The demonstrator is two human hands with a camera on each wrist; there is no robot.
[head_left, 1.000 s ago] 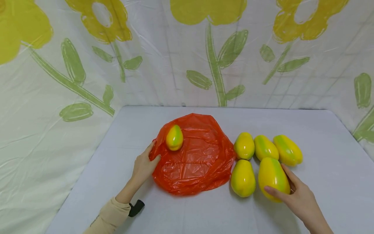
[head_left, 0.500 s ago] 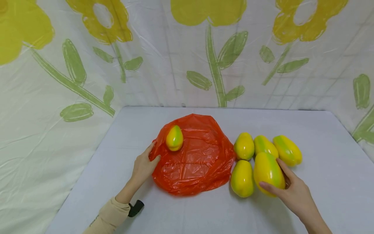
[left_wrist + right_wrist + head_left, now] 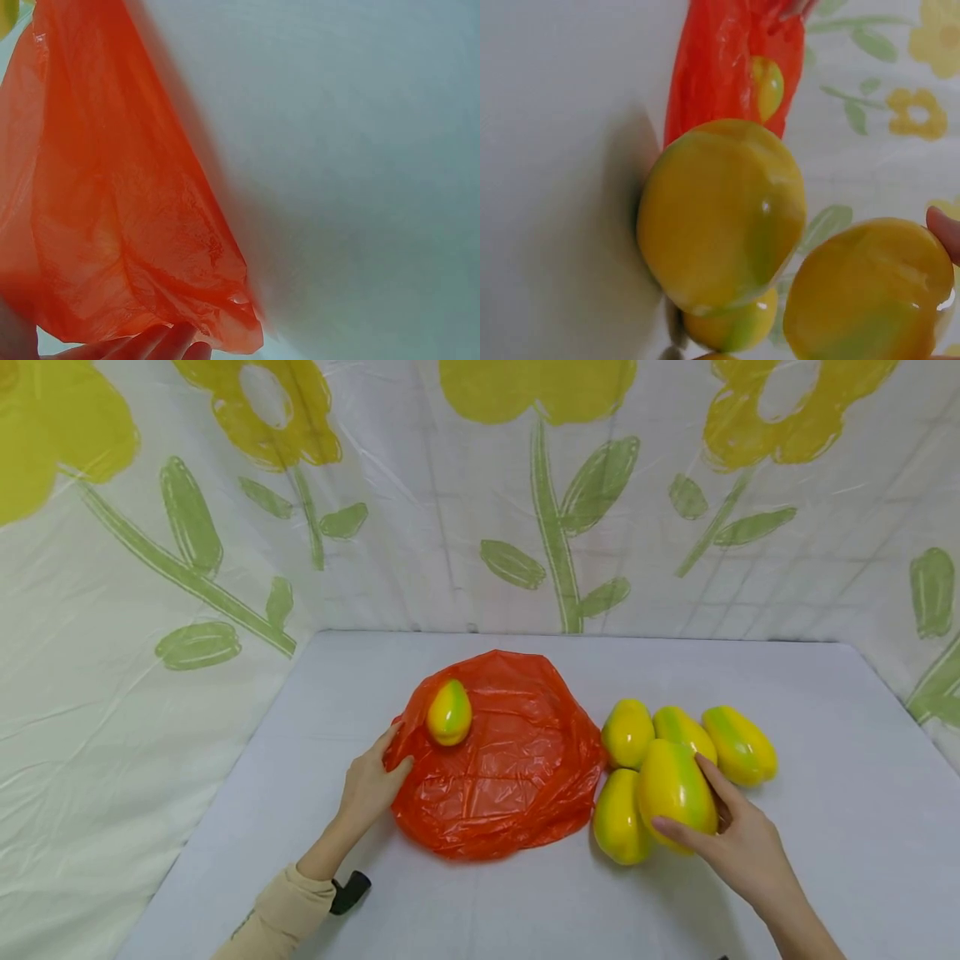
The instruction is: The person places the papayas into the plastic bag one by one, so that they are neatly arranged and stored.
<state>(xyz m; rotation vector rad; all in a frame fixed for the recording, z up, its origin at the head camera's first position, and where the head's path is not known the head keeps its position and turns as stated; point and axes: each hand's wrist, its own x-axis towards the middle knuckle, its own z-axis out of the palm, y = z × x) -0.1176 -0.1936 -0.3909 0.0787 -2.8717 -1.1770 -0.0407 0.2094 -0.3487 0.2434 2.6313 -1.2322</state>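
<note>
In the head view my right hand (image 3: 742, 843) grips a glossy yellow papaya (image 3: 675, 793) with a green streak, thumb at the near side and fingers round the right side. The held papaya (image 3: 870, 292) hangs above the table, partly in front of another papaya (image 3: 618, 822). My left hand (image 3: 371, 785) pinches the left rim of a red plastic bag (image 3: 502, 768), which lies spread with its mouth up. One papaya (image 3: 450, 714) rests inside the bag at its left. In the left wrist view, fingers (image 3: 169, 341) lie against the bag's outside.
Three more papayas stand in a row behind: one papaya (image 3: 628, 732) close against the bag's right edge, a middle papaya (image 3: 678, 727), and a right papaya (image 3: 738, 745). The white table (image 3: 847, 827) meets a flower-printed curtain (image 3: 420, 543) at the back.
My right hand has carried its papaya to the left and slightly away from me, rising over the papaya beside it. My left hand and the bag have stayed put.
</note>
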